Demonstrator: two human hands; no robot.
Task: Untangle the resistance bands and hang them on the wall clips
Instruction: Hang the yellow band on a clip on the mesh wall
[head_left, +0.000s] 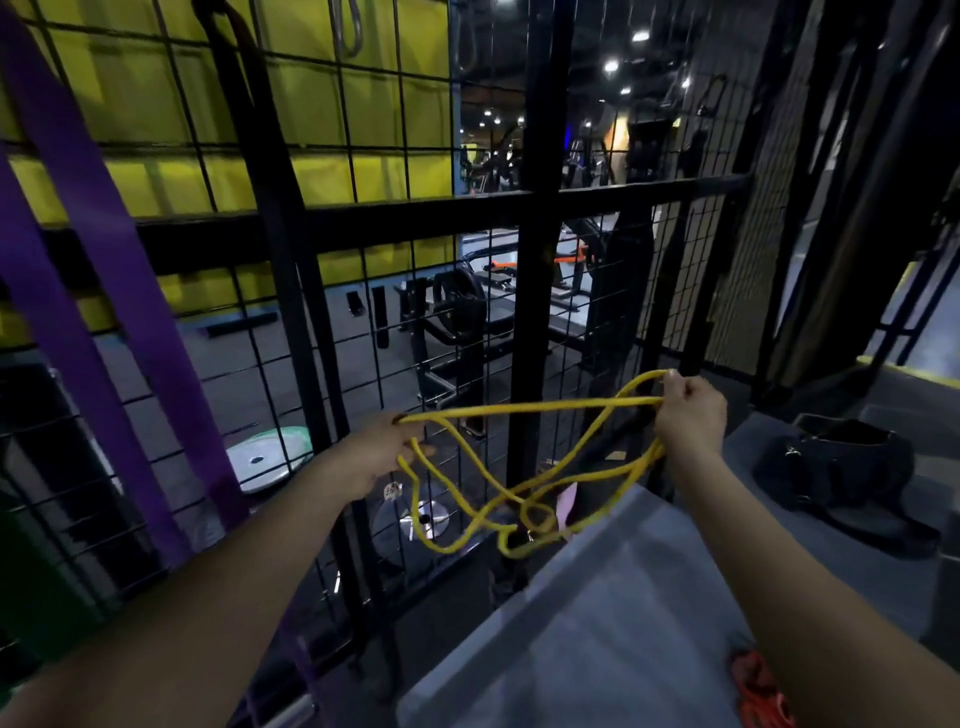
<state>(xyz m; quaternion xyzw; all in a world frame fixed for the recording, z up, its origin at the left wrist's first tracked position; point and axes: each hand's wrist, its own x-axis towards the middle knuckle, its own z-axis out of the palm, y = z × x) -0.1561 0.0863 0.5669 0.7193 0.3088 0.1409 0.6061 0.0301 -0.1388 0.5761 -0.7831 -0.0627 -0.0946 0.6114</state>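
A thin yellow resistance band (524, 410) stretches between my two hands, in front of a black wire grid wall (332, 291). My left hand (382, 452) holds one end with its fingers hooked through the loops. My right hand (688, 415) grips the other end higher up and to the right. Several slack loops of the band hang tangled below, down to about waist height. A wide purple band (104, 270) hangs on the grid at the left. A black band (260, 171) hangs beside it from a hook at the top.
A grey plastic bin (571, 623) stands below my right arm, with an orange band (758, 691) at its right edge. A black bag (841, 467) lies on the floor at the right. Weight plates and gym benches show behind the grid.
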